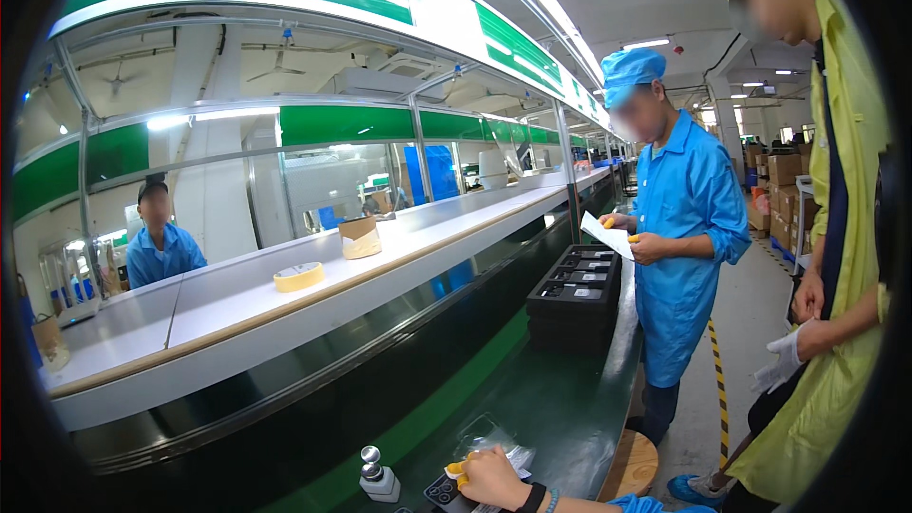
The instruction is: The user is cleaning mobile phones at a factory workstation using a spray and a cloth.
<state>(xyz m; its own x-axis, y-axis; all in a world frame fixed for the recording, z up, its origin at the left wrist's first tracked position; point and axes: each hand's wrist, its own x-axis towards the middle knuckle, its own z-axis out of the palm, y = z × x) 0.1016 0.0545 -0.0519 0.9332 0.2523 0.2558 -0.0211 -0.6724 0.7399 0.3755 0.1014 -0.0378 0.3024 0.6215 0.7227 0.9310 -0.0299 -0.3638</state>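
My right hand [494, 481] comes in from the lower right, with a black band and a blue bracelet at the wrist. Yellow covers sit on its fingertips, which are pressed together around something small and pale that I cannot make out. Just below those fingertips lies a dark phone [444, 491] with several round camera lenses, partly cut off by the lower edge. Beyond the hand, a clear plastic piece [483, 431] rests on the green belt. To the left stands a white square bottle [380, 484] with a round metal top. My left hand is out of view.
Farther along the belt [494, 370] stands a stack of black trays [574, 299] holding small items. A co-worker in blue [689, 218] reads papers beside it; another in yellow [841, 228] stands right. A tape roll [299, 276] lies on the raised white shelf [223, 309]. A wooden stool [631, 465] is below.
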